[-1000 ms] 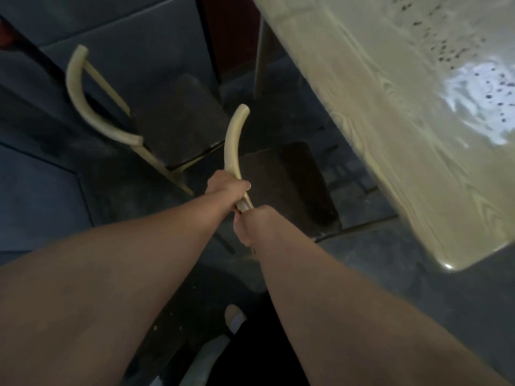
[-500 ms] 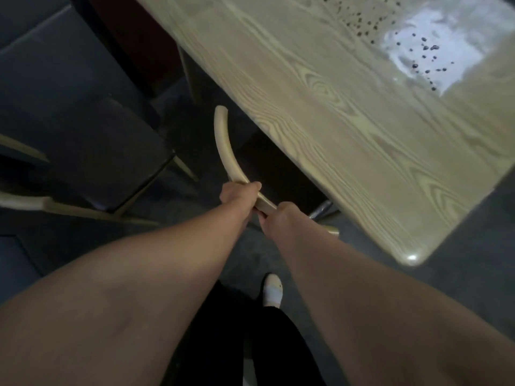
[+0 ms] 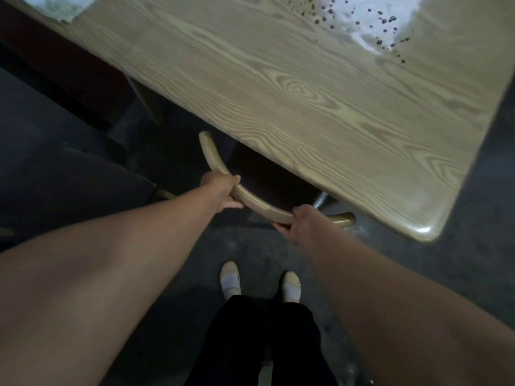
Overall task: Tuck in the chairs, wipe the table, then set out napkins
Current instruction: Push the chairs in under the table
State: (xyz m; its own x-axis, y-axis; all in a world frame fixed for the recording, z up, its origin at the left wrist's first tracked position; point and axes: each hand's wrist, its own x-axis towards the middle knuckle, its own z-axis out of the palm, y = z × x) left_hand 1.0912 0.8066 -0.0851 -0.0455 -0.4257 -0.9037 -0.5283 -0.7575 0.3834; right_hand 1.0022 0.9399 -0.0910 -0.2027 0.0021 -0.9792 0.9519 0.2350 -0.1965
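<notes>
A chair with a curved pale wooden backrest [image 3: 259, 206] and a dark seat [image 3: 267, 179] stands at the near edge of a light wooden table [image 3: 306, 101]. Most of the seat is hidden under the tabletop. My left hand [image 3: 220, 190] grips the backrest left of its middle. My right hand [image 3: 303, 222] grips it further right, near the end. Dark crumbs [image 3: 381, 26] lie scattered on a shiny patch at the table's far right.
A second chair's dark seat [image 3: 83, 185] sits to the left on the dark floor. A table leg [image 3: 147, 104] stands behind it. My feet [image 3: 259, 284] in pale shoes stand just behind the chair. The table's rounded corner [image 3: 426, 229] juts out at right.
The chair has slid further under the table, its seat now mostly hidden. My hands have spread apart along the backrest. My view has shifted towards the table.
</notes>
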